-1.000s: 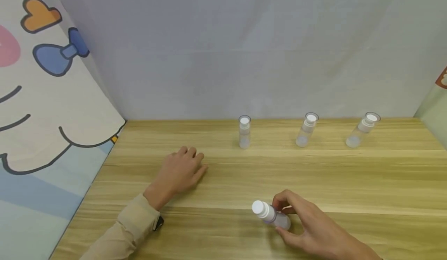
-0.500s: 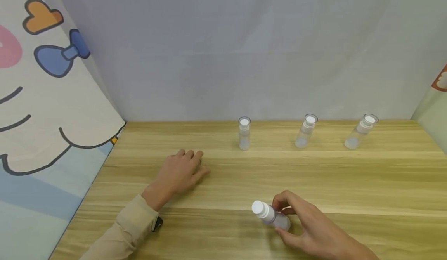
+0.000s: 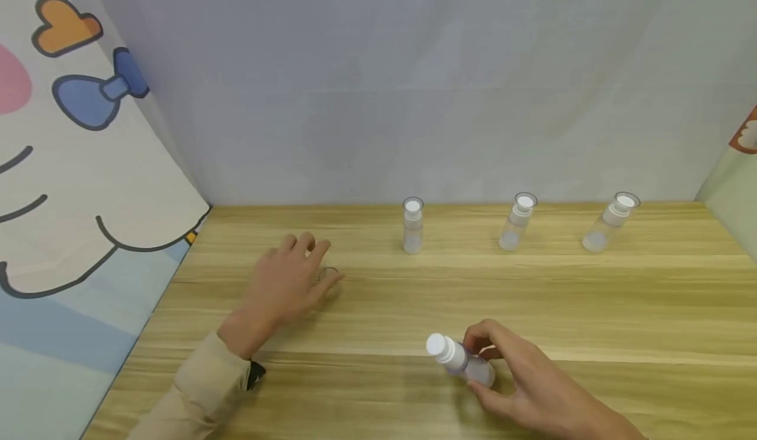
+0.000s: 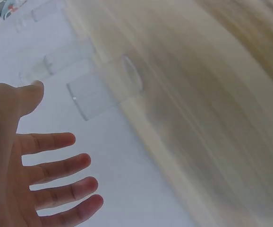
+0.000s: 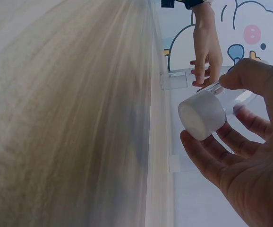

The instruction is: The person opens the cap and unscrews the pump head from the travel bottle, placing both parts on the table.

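My right hand grips a small clear bottle with a white top, between curled fingers and thumb. The bottle stands low over the near middle of the wooden table; no clear cap covers its white top. In the right wrist view its white base faces the camera. My left hand is spread on the left of the table, beside a clear cap that stands on the wood. A gap shows between fingers and cap in the left wrist view. In the head view only the cap's rim shows.
Along the back of the table stand three similar bottles with clear caps: a left one, a middle one and a right one. A grey cloth hangs behind, and a cartoon-printed sheet borders the left side.
My left hand has moved left and its fingers have spread, so the clear cap's rim now shows between them. My right hand and its bottle have hardly moved.
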### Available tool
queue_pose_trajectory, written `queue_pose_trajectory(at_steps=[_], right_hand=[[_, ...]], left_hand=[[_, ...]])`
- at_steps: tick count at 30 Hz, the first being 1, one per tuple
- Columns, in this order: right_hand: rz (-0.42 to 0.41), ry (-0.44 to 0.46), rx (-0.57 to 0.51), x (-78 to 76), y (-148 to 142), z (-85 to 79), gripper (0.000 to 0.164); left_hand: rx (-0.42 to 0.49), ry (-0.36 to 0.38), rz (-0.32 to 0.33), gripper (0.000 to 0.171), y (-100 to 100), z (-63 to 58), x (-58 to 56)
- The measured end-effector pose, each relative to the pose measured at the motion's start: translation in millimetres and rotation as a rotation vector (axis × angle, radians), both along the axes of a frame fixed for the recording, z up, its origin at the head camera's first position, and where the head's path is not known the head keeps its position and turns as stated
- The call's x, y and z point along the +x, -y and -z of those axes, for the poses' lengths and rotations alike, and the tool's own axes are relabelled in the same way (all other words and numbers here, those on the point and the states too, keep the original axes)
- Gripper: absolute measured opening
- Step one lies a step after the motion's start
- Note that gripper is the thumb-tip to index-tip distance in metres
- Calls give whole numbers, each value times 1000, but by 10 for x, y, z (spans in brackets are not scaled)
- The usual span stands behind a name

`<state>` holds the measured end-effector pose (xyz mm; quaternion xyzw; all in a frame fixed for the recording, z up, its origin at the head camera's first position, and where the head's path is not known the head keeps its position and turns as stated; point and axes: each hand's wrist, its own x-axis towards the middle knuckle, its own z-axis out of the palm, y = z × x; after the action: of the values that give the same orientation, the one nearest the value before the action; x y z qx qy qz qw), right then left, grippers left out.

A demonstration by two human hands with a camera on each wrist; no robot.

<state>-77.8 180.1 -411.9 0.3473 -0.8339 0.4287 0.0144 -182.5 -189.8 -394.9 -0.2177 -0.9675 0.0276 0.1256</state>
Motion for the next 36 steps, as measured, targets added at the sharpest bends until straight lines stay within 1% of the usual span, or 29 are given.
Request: queue_pose_trajectory(at_steps=[4, 8, 11, 14, 16, 19, 21, 24, 27, 29, 32, 36], right_hand=[[3, -29, -7, -10, -7, 3, 53], [12, -47, -11, -17, -12, 5, 53], [25, -30, -8, -12, -14, -4, 53], [42, -34, 1, -9, -12, -15, 52], [51, -36, 11, -8, -10, -23, 52], [57, -27, 21, -3, -13, -35, 52], [54, -28, 30, 0, -14, -40, 52], [40, -46, 40, -7, -11, -46, 50], [18, -63, 44, -18, -1, -50, 49], [7, -69, 41, -22, 4, -52, 50], [4, -71, 38, -19, 9, -55, 51], [2, -64, 41, -10, 20, -67, 51]], left_hand=[[-3, -84, 31, 57, -10, -93, 56], [18, -171, 100, 49, -67, -207, 148], [25, -223, 178, 45, -130, -289, 238], [23, -271, 262, 45, -198, -352, 329], [33, -311, 319, 49, -249, -379, 384], [56, -367, 403, 59, -342, -397, 456], [65, -395, 459, 61, -412, -395, 506], [75, -407, 545, 59, -511, -384, 589], [102, -392, 630, 57, -590, -377, 675], [111, -385, 674, 56, -630, -373, 721], [101, -380, 715, 56, -678, -360, 771], [57, -395, 728, 57, -719, -324, 810]])
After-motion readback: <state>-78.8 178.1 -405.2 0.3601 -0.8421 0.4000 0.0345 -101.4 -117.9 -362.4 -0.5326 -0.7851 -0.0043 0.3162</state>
